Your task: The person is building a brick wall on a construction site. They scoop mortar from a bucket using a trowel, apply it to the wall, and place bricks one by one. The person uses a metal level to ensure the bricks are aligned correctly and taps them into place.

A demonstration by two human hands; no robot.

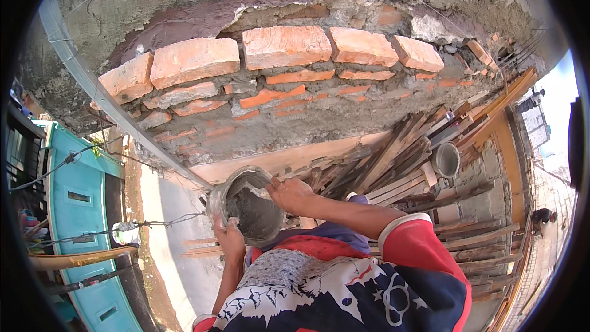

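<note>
I hold a round, mortar-caked bucket (216, 204) tilted in front of my body, with wet grey mortar (251, 214) inside it. My left hand (231, 238) grips the near left side of its rim, the thumb on the edge. On the opposite side my right hand (291, 196) is closed at the rim, its fingertips partly hidden. Beyond the bucket rises a brick wall (246, 114) smeared with mortar. Along its top lies a row of orange bricks (287, 47), with gaps between some of them.
A grey metal pole (117, 110) slants down at the left. Wooden planks (393, 154) are stacked at the right, a second bucket (445, 160) among them. Cables (166, 222) cross near a turquoise structure (86, 209) at far left. Another person (543, 217) is low at far right.
</note>
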